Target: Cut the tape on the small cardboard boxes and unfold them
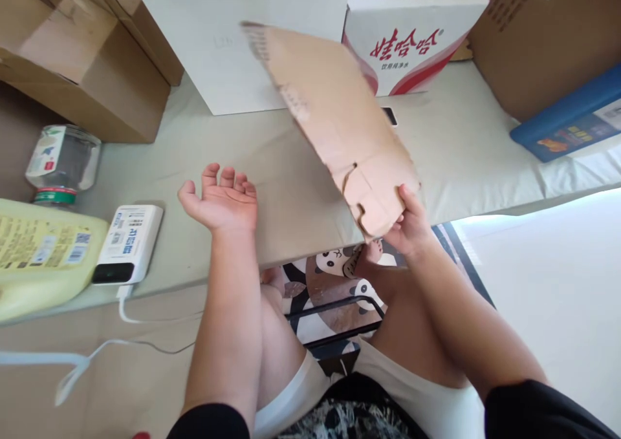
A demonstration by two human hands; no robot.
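My right hand (409,225) pinches the lower corner of a flat piece of brown cardboard (334,96), thumb on top and fingers beneath. The sheet is tilted over the covered surface, its far end raised towards the white boxes. Its near end has cut notches, and its left edge looks torn, with dark print at the far corner. Palm up, my left hand (223,196) rests just above the cloth (291,213), to the left of the cardboard and apart from it. Its fingers are loosely curled and spread, with nothing in them.
At the back stand a plain white box (179,44) and a white box with red lettering (412,38). Brown cartons (121,83), a clear jar (63,161), a yellow jug (43,258) and a corded power bank (130,242) lie left. A blue box (572,119) is right.
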